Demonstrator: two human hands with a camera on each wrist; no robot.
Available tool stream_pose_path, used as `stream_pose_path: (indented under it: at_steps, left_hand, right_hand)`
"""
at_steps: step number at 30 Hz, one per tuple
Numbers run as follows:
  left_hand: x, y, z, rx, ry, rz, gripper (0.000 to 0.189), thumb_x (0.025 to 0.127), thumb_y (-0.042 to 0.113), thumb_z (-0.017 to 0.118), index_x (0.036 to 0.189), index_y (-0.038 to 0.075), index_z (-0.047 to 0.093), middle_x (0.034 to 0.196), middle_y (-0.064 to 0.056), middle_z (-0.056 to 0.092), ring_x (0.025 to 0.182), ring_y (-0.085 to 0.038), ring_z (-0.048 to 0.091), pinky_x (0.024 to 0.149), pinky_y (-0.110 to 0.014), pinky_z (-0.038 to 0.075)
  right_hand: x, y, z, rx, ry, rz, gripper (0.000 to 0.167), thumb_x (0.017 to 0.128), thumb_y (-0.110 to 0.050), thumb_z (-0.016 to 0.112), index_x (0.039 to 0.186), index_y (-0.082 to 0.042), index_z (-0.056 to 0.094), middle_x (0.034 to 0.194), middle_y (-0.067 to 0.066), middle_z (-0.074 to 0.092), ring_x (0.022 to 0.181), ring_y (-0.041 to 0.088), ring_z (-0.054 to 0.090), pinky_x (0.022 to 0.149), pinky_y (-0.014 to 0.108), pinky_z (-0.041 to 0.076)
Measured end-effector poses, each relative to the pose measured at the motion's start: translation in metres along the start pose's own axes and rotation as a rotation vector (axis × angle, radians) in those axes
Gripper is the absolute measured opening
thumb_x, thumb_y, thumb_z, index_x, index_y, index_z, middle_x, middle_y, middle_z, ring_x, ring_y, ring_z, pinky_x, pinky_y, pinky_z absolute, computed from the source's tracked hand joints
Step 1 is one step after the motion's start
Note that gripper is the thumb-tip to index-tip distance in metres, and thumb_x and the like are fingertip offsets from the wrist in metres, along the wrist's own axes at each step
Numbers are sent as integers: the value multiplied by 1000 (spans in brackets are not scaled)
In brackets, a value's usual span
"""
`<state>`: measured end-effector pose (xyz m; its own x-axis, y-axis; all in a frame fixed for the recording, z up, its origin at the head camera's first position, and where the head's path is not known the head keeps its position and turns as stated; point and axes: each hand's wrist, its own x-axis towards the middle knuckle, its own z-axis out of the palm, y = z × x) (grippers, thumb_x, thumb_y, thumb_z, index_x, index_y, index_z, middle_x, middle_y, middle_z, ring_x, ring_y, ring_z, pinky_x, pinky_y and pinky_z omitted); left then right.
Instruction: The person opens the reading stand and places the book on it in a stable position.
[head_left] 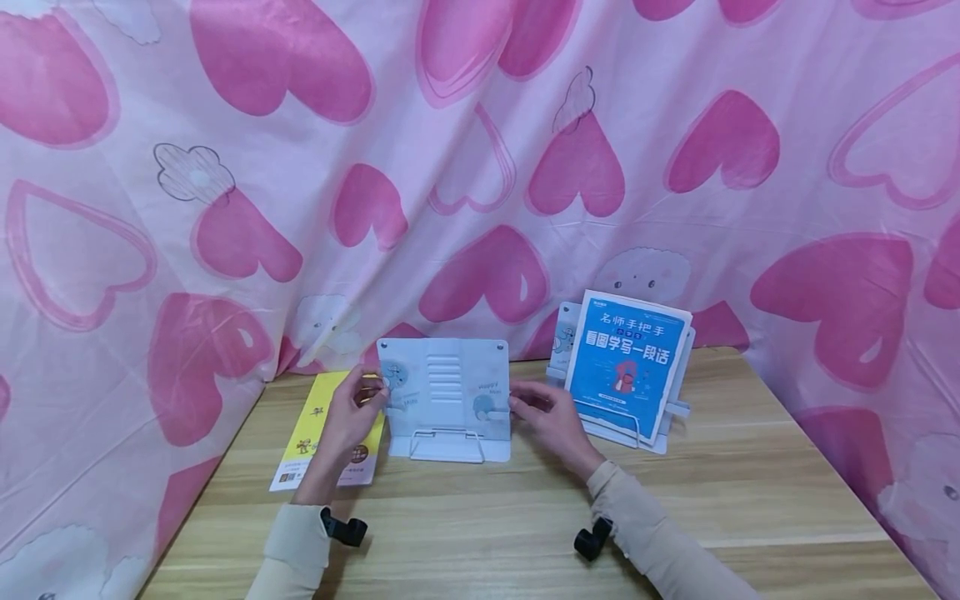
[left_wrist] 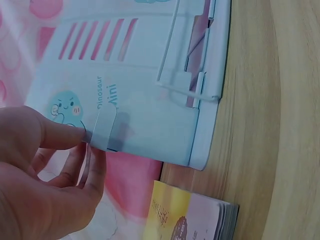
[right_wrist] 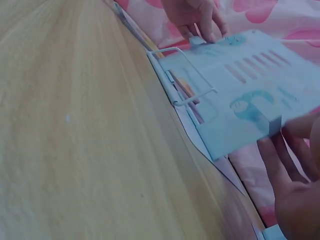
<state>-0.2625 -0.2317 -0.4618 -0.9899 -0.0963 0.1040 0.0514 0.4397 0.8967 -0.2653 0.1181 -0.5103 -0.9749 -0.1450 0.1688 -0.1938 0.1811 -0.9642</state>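
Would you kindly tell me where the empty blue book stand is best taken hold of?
Probably by its two side edges, one from each side, about where the left hand and right hand now meet the book stand. The panel leans back upright, its sides are free, and the wire holder blocks the lower front.

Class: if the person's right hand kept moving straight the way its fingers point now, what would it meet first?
The right hand already touches the pale blue metal book stand at its right page clip, so probably that stand's panel.

Wooden table point(head_left: 750, 500): two bookstands point(head_left: 446, 400), yellow booklet point(head_left: 318, 433).
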Motion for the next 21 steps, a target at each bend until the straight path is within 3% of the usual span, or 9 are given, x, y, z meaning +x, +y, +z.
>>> stream_pose_path:
  at_steps: [9,21]
  left_hand:
    - [-3,-7,-6,-69,-27,78,25,109,13,64,133,13,60,134,-12,67,130,-28,63,98,-10,51]
    - [-8,-23,-17,-97,-91,102,24,109,16,66,132,11,61,133,-11,65,131,-27,62,99,-13,54]
  right_hand:
    - [0,5,-6,46,-120,-84,27,101,-27,79,127,-22,80,132,0,78,122,20,73,109,31,58]
    - [-1,7,-8,81,-231,-89,22,100,-21,80,122,-19,80,128,3,77,124,25,70,105,25,60]
